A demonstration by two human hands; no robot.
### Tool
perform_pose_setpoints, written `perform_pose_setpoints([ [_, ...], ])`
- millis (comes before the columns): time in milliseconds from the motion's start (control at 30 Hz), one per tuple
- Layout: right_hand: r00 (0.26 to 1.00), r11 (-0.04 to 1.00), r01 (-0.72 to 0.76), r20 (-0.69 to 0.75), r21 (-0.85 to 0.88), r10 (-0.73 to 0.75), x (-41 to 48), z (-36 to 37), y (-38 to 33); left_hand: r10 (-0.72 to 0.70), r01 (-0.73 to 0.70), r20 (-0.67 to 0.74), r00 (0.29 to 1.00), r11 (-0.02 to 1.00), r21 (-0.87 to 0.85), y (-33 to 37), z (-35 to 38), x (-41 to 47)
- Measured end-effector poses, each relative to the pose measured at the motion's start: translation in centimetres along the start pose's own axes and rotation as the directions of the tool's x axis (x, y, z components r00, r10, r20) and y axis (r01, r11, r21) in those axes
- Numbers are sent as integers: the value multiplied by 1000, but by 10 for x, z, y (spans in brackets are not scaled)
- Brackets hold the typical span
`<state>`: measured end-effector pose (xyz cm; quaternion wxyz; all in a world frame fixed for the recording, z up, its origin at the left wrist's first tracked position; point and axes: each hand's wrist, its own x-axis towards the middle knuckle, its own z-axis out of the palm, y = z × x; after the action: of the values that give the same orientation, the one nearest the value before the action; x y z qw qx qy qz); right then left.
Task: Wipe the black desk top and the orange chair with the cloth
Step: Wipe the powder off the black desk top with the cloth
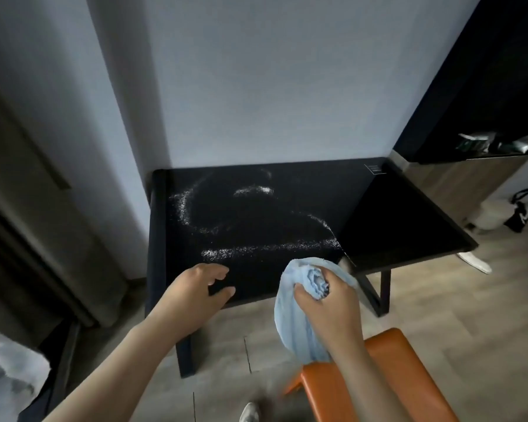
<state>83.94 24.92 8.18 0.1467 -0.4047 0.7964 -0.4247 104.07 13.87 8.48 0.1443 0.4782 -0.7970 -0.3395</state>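
Cloth point(296, 315): light blue, bunched up at the near edge of the worktop, lower part hanging below that edge toward the chair.
Right grip point(329, 306): closed tight round the bunched top of the cloth, thumb and fingers curled on it.
Left grip point(195, 290): loosely curled, nothing in it, over the near left of the worktop; contact with the surface unclear.
Worktop point(393, 214): black, set against the wall.
White powder point(256, 249): curving streaks across the worktop's left half.
Chair point(409, 376): orange, near right, under the right forearm.
Floor point(470, 315): wood-look, with a white shoe point(476, 263) by the worktop's right corner.
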Motion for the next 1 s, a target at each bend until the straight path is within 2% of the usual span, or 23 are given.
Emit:
perform_pose_setpoints([
  [200,999,998,-33,36,-45,35,95,-5,7,-14,15,20,1000,1000,-19,16,11,86],
  [333,997,997,-65,25,-48,66,146,0,13,-46,47,95,994,999,-1,11,15,129],
  [633,996,991,-83,22,-103,86,219,14,12,-4,0,192,981,1000,21,-5,7,234],
  [1000,991,977,-106,56,-184,118,336,38,26,-72,54,271,960,996,74,-16,21,338],
])
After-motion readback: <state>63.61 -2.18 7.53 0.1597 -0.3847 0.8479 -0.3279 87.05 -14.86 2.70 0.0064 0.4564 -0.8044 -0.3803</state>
